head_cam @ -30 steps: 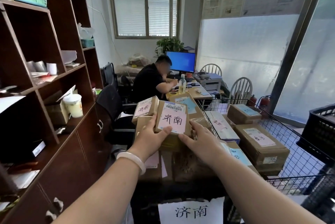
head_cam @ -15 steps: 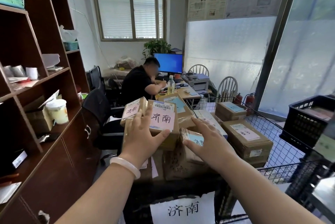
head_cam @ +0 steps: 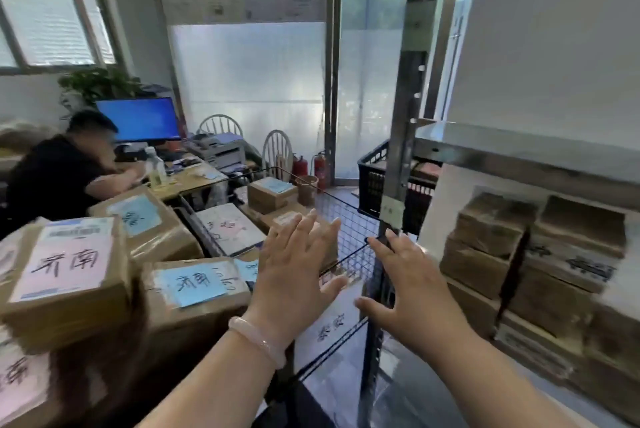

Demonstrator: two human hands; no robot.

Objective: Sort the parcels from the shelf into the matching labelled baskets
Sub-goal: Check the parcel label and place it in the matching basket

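Head view. Both hands are raised and hold nothing. The left hand [head_cam: 294, 272], with a pale bracelet [head_cam: 258, 341] at the wrist, and the right hand [head_cam: 415, 289] each show straight, spread fingers, backs toward the camera. They hang over the wire basket [head_cam: 349, 220], between the boxes piled at left and the shelf [head_cam: 519, 154] at right.

Judged step: a reach for the next parcel. Unsorted parcels [head_cam: 485, 240] lie stacked in the shelf's lower bay, to the right of the right hand and untouched. Their handwritten labels are too blurred to read. At left lie a pink-labelled parcel [head_cam: 65, 261] and a blue-labelled parcel [head_cam: 194, 284] just beside it.

The next move likely calls for carrying both hands rightward into the bay, gripping one box by its sides, and checking its label against the paper label [head_cam: 329, 323] on the wire basket's front.

Obstacles: the shelf's metal upright [head_cam: 398, 168] stands just beyond the right fingertips, and the basket rim lies between hands and stack.

Surroundings: a black crate [head_cam: 372, 182] behind the upright, two fire extinguishers [head_cam: 300, 166], and a seated person [head_cam: 52, 171] at a desk with a monitor [head_cam: 138, 119].
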